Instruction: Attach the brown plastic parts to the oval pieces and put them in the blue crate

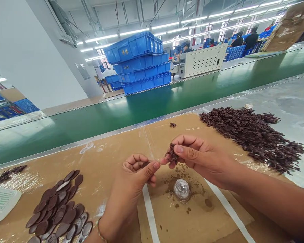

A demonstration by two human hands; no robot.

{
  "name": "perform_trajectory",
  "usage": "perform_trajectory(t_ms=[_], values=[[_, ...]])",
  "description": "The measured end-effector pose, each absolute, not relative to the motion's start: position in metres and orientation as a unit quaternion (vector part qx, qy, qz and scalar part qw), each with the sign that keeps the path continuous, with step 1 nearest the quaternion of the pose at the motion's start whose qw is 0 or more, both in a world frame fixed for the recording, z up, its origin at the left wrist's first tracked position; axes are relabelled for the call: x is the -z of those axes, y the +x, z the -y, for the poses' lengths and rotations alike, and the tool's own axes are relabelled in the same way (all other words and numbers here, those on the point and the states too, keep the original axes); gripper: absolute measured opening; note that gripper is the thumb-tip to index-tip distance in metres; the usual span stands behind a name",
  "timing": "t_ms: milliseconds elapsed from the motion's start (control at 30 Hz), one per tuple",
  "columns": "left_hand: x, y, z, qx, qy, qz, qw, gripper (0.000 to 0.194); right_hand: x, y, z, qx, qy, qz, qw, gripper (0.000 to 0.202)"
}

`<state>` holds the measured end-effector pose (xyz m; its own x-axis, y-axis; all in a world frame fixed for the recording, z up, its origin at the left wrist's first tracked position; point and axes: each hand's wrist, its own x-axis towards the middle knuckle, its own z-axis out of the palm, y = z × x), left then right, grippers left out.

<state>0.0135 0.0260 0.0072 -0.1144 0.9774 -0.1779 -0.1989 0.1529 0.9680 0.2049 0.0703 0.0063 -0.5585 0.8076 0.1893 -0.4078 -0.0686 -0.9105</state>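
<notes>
My right hand (pixel 192 153) is closed, pinching a dark brown, branching piece (pixel 171 155) between thumb and fingers. Close beside it, my left hand (pixel 140 170) is closed too, thumb against fingers. A dark brown piece (pixel 145 164) shows in the left hand's grip, mostly hidden by the fingers, so its full shape cannot be made out. Below the hands, a small whitish, shiny lump (pixel 181 189) sits on the brown board among dark wet spots. At lower left lies a heap of flat brown oval pieces (pixel 58 209).
A large pile of dark brown branching pieces (pixel 250 135) lies at right, with one small clump (pixel 172 125) apart. A white labelled container (pixel 2 204) is at far left. Beyond runs a green conveyor belt (pixel 142 106), with stacked blue crates (pixel 142 67) and a beige machine (pixel 204 60) behind.
</notes>
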Motion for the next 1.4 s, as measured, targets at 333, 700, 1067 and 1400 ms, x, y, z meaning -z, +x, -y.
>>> perform_trajectory(t_ms=[333, 700, 1067, 1400], values=[[-0.007, 0.016, -0.024, -0.529, 0.366, -0.497, 0.583, 0.029, -0.001, 0.204, -0.07, -0.696, -0.202, 0.533, 0.437, 0.016], [0.001, 0.019, -0.02, -0.553, 0.367, -0.412, 0.624, 0.039, -0.003, 0.199, -0.067, -0.733, -0.174, 0.498, 0.43, 0.015], [-0.002, 0.026, -0.014, -0.545, 0.376, -0.399, 0.634, 0.037, -0.013, 0.209, -0.062, -0.638, -0.227, 0.582, 0.451, 0.01], [0.0, 0.022, -0.016, -0.532, 0.372, -0.398, 0.648, 0.035, -0.012, 0.208, -0.061, -0.576, -0.227, 0.656, 0.432, 0.006]])
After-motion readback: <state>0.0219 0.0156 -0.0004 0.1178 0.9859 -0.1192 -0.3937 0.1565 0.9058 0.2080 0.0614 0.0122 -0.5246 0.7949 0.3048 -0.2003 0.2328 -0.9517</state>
